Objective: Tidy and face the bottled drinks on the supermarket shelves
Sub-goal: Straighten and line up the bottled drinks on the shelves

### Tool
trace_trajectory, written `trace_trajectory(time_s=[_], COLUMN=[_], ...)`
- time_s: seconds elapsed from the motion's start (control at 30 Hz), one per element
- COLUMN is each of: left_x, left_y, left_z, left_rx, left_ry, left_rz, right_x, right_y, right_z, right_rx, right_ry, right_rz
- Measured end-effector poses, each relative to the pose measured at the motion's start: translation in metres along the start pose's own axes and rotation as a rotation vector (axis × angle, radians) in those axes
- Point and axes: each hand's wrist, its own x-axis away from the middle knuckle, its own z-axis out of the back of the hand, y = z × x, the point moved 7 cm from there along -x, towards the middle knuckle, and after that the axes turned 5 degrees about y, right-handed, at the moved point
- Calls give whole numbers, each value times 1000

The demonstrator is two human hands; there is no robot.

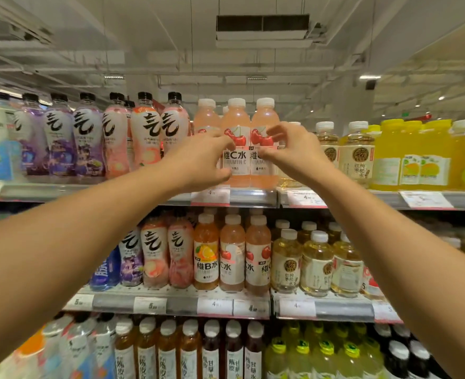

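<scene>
Two pink cherry "Vitamin C" water bottles with white caps stand side by side at the front of the top shelf (253, 197). My left hand (201, 160) wraps its fingers and thumb around the left side of the left cherry bottle (236, 166). My right hand (294, 151) holds the right cherry bottle (264, 172), thumb on the label and fingers curled over its right shoulder. Both labels face forward. A third pink bottle (206, 116) stands behind and to the left, partly hidden by my left hand.
On the top shelf, black-capped pink and purple bottles (146, 132) stand to the left, pale yellow tea bottles (358, 151) and yellow juice (417, 154) to the right. The middle shelf (215, 306) holds similar drinks, with darker tea bottles (212, 351) below.
</scene>
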Motion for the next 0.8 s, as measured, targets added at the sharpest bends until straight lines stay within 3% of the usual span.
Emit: trace_trajectory(time_s=[0.47, 0.8], left_x=[123, 219], left_y=[38, 45], left_z=[22, -17], left_rx=[173, 313], left_ry=[-11, -147], left_rz=[27, 176], right_x=[140, 233], right_y=[-34, -27], right_z=[-6, -46], right_rx=[37, -122], right_ry=[-159, -336], right_rz=[191, 110])
